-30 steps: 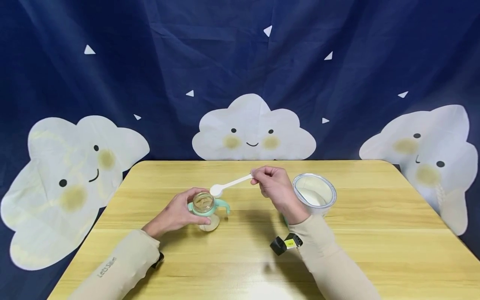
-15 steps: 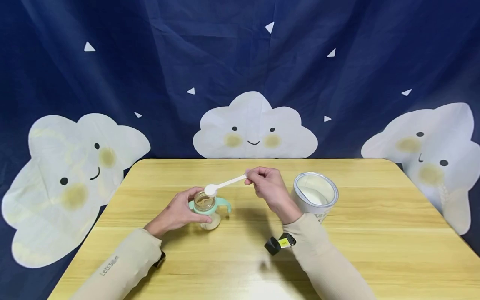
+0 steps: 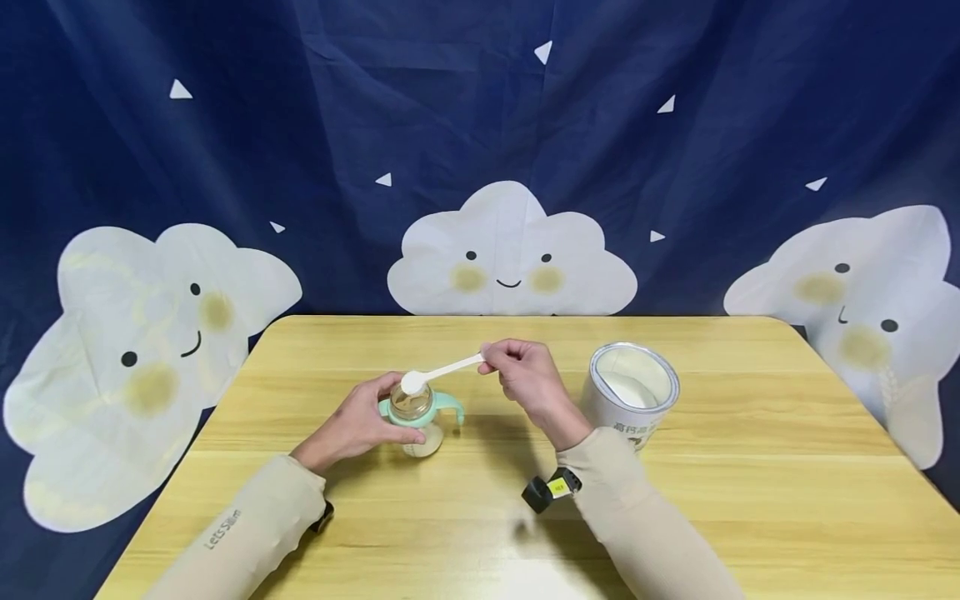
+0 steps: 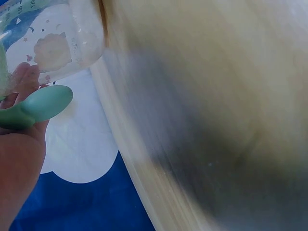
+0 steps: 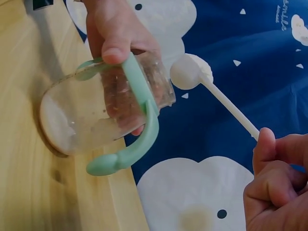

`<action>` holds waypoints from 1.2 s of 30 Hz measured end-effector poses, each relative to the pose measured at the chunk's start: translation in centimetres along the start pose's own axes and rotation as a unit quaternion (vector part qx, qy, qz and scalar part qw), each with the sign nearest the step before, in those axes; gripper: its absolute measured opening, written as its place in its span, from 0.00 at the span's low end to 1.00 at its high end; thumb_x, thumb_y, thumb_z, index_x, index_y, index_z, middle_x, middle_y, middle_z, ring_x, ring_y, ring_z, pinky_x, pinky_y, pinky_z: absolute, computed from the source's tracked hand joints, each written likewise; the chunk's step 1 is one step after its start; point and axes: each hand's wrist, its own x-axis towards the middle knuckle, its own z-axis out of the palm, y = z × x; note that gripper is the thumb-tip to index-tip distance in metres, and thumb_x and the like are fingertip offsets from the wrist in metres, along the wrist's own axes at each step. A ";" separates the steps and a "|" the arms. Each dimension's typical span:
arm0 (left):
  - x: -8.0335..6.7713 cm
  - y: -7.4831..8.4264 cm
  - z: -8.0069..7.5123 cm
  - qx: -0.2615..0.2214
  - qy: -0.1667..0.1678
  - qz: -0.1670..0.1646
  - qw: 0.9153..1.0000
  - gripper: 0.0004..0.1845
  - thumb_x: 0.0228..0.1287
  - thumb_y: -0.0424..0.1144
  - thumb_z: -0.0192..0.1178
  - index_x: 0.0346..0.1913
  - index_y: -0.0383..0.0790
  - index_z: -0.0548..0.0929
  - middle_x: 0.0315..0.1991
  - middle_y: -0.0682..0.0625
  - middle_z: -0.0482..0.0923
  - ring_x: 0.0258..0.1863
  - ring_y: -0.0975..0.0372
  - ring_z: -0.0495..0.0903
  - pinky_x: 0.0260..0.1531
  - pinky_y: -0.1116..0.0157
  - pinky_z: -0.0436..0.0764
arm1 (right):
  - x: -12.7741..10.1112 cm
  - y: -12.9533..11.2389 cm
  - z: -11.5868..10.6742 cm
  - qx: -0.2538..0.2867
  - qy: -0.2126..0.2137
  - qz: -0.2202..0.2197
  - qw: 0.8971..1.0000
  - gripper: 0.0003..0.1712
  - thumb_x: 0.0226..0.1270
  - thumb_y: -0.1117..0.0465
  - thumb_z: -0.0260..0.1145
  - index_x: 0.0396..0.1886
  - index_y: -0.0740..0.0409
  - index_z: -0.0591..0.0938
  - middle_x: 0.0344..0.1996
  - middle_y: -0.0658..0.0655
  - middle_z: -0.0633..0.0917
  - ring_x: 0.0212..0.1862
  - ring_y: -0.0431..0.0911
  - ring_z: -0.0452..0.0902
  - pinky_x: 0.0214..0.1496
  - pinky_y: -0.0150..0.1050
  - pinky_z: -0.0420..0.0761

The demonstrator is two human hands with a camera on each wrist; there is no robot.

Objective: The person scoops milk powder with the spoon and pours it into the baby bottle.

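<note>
Scoop (image 3: 450, 367) has shifted left over the last second: bowl (image 3: 412, 382) was just right of the bottle (image 5: 79, 113), now it's above the mouth. Right hand (image 3: 528, 379) travelled with it, so the forearm covers less of the can (image 3: 624, 420). Bottle and left hand (image 3: 360, 423) essentially unmoved. My read: load is lined up with the mouth but not tipped yet, powder (image 5: 206, 70) still heaped in the bowl. Left to right: left hand is clamped round the bottle at its mint collar, thumb on the near side, fingers behind. Bottle is left of centre on the tabletop (image 3: 420, 533), base looks to be resting on it, some pale powder already in the bottom. Its long axis runs near vertical, mouth up; one mint handle (image 3: 450, 402) sticks out right and hooks down, the other side is mostly behind the hand. Scoop next: long axis runs across, bowl at the left end, handle climbing toward the right in the head view; bowl's hollow faces up, just clear of the rim as far as the right wrist view shows. Right hand pinches the far end of the scoop handle, thumb against forefinger. Can stands upright at far right, just beyond that wrist, lid off, powder inside.
</note>
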 end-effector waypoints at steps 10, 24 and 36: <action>-0.1 0.1 0.0 -0.015 -0.005 -0.001 1.000 0.40 0.39 0.40 0.84 0.60 0.37 0.78 0.47 0.49 0.83 0.48 0.56 0.80 0.53 0.56 0.77 | 0.1 0.9 0.2 -0.015 -0.009 -0.002 1.000 0.09 0.71 0.66 0.63 0.39 0.71 0.85 0.20 0.48 0.83 0.14 0.34 0.55 0.15 0.26 0.52; -0.1 0.2 0.0 -0.016 -0.004 0.008 1.000 0.39 0.39 0.41 0.84 0.58 0.40 0.80 0.46 0.51 0.83 0.48 0.56 0.80 0.52 0.55 0.77 | -0.2 1.1 0.1 -0.063 -0.057 -0.034 0.996 0.11 0.71 0.65 0.64 0.43 0.71 0.85 0.25 0.48 0.84 0.16 0.36 0.56 0.16 0.28 0.55; 0.0 0.0 0.1 -0.010 0.001 0.010 1.000 0.39 0.39 0.42 0.84 0.58 0.40 0.80 0.46 0.50 0.83 0.47 0.57 0.81 0.50 0.60 0.79 | -0.4 0.9 0.0 -0.122 -0.082 -0.060 0.987 0.11 0.70 0.63 0.65 0.42 0.68 0.85 0.30 0.55 0.86 0.19 0.38 0.61 0.18 0.27 0.61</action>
